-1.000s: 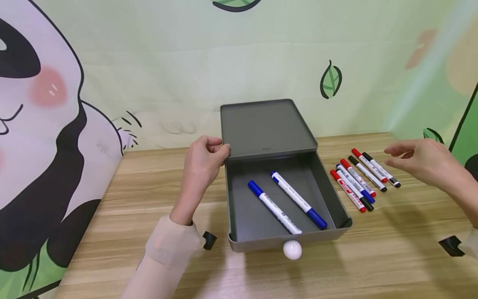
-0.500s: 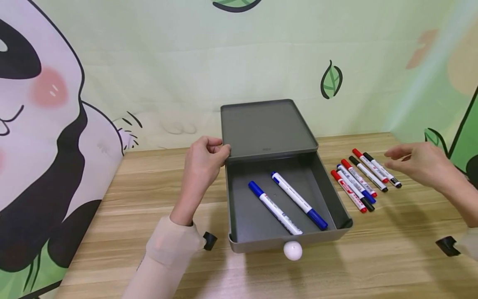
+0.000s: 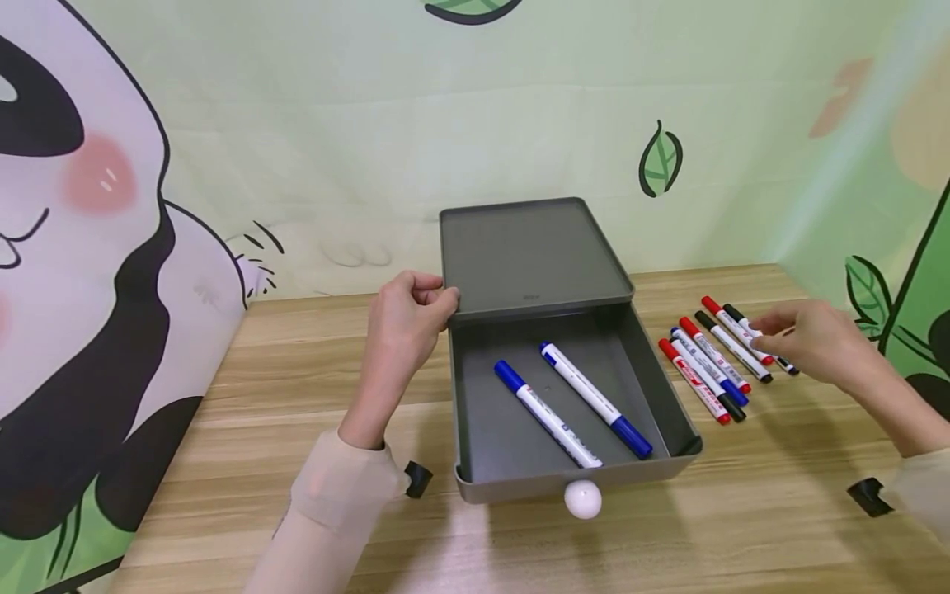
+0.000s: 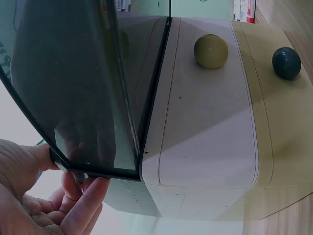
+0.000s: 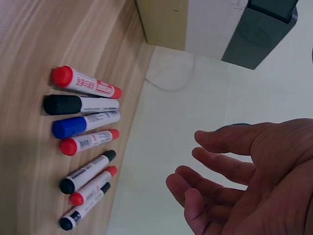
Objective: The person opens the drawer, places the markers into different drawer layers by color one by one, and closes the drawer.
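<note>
A grey drawer (image 3: 512, 487) with a white knob (image 3: 582, 500) is pulled out from under a grey top (image 3: 530, 256) in the head view. Two blue-capped markers, a left one (image 3: 551, 417) and a right one (image 3: 594, 398), lie inside it. At the top's front left corner, my left hand (image 3: 404, 322) pinches the edge between thumb and fingers. My right hand (image 3: 812, 340) hovers over the right end of a row of markers (image 3: 705, 363). Its fingers are loosely bent and hold nothing; in the right wrist view the palm (image 5: 274, 181) stands apart from the markers.
Below the grey drawer, the left wrist view shows a white drawer (image 4: 205, 112) with an olive knob (image 4: 211, 51) and a yellow drawer (image 4: 283, 122) with a dark knob (image 4: 286, 63). A printed backdrop (image 3: 356, 148) stands behind the wooden table (image 3: 312, 371).
My right hand has moved left and down, now covering part of the rightmost black-capped marker. The left hand and the drawer have stayed in place.
</note>
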Action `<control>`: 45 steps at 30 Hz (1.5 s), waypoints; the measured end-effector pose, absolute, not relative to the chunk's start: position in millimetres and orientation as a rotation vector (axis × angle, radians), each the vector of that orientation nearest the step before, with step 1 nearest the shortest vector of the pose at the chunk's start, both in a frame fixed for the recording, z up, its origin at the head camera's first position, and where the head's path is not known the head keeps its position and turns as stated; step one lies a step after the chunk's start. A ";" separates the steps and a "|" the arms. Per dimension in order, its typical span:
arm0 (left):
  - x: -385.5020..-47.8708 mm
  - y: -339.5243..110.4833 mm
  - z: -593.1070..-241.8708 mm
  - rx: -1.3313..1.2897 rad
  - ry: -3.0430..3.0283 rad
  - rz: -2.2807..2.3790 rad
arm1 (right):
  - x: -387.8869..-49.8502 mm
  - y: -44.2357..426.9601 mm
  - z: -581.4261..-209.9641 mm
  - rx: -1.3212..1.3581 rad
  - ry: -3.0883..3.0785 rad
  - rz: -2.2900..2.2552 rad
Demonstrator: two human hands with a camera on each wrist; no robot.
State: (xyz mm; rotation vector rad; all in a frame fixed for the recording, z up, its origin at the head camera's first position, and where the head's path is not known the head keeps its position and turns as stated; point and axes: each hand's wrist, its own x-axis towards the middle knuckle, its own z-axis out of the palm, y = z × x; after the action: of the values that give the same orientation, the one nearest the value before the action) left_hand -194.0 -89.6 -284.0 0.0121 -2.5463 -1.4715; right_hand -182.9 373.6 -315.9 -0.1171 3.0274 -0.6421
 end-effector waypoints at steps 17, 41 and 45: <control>-193.3 -90.1 -283.4 0.013 -2.545 -1.464 | -190.9 363.0 -358.1 -0.164 3.030 -0.704; -193.9 -89.9 -282.4 0.021 -2.558 -1.471 | -194.8 356.2 -392.8 -0.113 3.046 -0.644; -193.6 -89.5 -283.3 0.018 -2.556 -1.476 | -193.9 356.0 -395.4 -0.103 3.054 -0.588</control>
State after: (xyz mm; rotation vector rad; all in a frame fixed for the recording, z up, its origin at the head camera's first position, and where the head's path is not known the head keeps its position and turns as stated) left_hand -193.6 -89.5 -283.3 0.0185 -2.5564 -1.4757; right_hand -193.9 356.0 -395.4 -0.1031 3.0537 -0.5876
